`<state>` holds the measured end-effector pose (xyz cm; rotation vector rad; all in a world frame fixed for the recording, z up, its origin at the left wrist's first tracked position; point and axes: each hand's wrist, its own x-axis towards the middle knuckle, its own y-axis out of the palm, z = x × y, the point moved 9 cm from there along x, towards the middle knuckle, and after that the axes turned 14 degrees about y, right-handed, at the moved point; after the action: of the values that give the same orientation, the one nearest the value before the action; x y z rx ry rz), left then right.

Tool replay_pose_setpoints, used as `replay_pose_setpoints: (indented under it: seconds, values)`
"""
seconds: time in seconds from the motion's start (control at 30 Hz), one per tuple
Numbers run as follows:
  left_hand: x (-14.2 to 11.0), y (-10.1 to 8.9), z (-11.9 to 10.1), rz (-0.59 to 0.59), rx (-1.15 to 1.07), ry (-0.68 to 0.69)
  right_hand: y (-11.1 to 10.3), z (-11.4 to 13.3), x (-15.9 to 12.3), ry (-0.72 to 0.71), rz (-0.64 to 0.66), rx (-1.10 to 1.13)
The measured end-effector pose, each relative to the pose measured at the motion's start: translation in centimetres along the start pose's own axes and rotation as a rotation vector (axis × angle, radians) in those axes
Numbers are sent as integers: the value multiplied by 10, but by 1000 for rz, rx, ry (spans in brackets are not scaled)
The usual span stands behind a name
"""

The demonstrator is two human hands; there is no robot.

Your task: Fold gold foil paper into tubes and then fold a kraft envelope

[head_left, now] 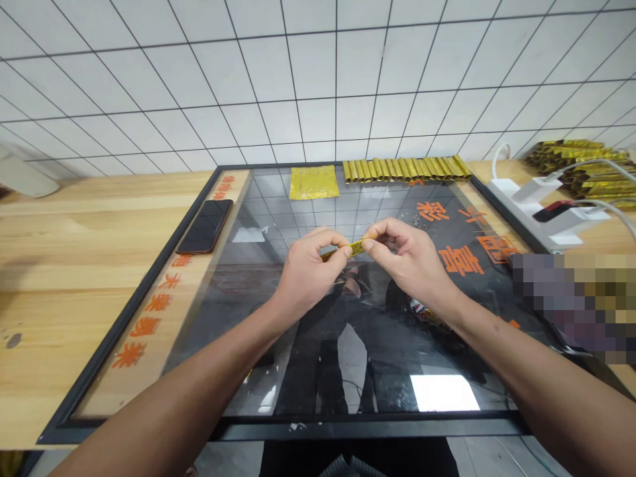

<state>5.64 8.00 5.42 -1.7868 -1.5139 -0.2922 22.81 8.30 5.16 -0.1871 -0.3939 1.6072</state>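
We pinched a small gold foil roll (350,250) in the air above the glass, its left end clamped in the fingers of our left hand (309,275) and its right end between the fingertips (368,244) of our right hand (410,262). Its middle showed in the narrow gap between the hands. Beyond them, on the black-framed glass panel (263,212), lay a flat gold foil sheet (315,182) beside a row of gold foil rolls (405,169).
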Motion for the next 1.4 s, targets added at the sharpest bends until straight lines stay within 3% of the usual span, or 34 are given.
replay_pose_setpoints:
  seconds: [0.17,0.33,0.5,0.67,0.87,1.0,1.23,1.4]
  values:
    - [-1,1,-3,14,14,20,3,5,-3,-2,17,-9]
    - [2,1,-22,38,120,200,2,5,-4,35,11,-11]
    - [2,-2,-16,6,75,137,11,5,-5,1,72,-19]
    - [1,0,-25,50,214,217,10,8,-7,-17,45,-19]
    - [1,-5,-15,18,148,122,7,7,-5,-41,28,-30]
    - [2,-2,-20,52,166,153,9,17,-8,-148,40,-117]
    - [6,-12,-18,-3,161,106,-5,5,-1,-81,-39,-47]
    - [5,-9,-22,40,189,144,1,16,-5,-172,-13,-170]
